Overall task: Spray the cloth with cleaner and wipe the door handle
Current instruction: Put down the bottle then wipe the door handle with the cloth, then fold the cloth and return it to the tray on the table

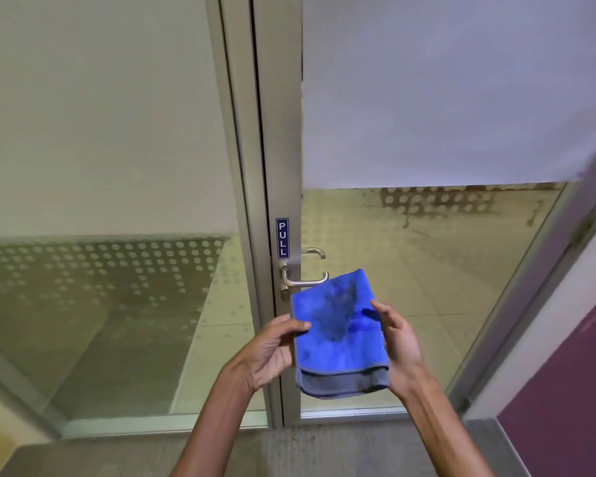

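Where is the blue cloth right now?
In the head view, the blue cloth is held up between the left hand and right hand, just below and in front of the door handle.

I see a bright blue cloth [338, 333] with a darker blotch at its centre and a grey folded-under hem. The handle [305, 281] is brushed silver. The sign [282, 238] is dark blue with white letters reading PULL. The door frame [279, 132] is pale grey-beige. The glass [117, 270] bears a band of white dots. The wall [565, 390] at right is purple.
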{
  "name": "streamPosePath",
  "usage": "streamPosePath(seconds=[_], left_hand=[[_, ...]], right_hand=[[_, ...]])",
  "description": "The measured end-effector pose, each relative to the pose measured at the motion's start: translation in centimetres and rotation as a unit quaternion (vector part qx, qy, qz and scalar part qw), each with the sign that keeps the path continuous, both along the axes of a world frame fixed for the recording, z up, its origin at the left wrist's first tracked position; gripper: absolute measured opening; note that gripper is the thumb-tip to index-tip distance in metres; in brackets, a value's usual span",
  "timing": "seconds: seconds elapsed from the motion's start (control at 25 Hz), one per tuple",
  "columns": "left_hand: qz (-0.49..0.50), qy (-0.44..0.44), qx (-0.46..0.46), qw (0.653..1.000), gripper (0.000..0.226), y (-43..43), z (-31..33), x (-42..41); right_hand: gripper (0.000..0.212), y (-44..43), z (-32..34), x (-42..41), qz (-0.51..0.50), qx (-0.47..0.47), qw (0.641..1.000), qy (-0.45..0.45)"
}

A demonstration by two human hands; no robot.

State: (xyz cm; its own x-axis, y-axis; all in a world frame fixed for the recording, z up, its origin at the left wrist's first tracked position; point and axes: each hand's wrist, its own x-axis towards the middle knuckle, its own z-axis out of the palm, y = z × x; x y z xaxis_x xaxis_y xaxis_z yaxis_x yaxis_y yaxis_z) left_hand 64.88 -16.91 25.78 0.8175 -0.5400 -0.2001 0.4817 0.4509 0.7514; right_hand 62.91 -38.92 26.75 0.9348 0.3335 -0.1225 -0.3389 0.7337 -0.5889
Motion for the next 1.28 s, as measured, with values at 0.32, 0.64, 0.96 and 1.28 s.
streamPosePath(seconds=[0.32, 0.64, 0.96, 1.28], left_hand=[[0.058, -0.068, 0.061, 0.994, 0.045, -1.3, 1.6, -5.3], [0.17, -0.221, 0.179, 0.943, 0.039, -1.6, 4.9, -6.9], [0.297, -0.124, 0.174, 0.931, 0.026, -1.7, 3.2, -8.8], [0.309, -0.005, 0.232, 0.922, 0.025, -0.5, 1.4, -12.5]], right_hand=[[0.047, -6.0, 0.8, -1.8, 0.129, -0.338, 0.925, -0.116], [0.034, -6.5, 3.1, -3.1, 0.002, -0.294, 0.93, -0.222], [0.032, -4.8, 1.9, -3.5, 0.017, -0.25, 0.947, -0.199], [0.021, -1.6, 1.1, -4.6, 0.03, -0.36, 0.912, -0.192]])
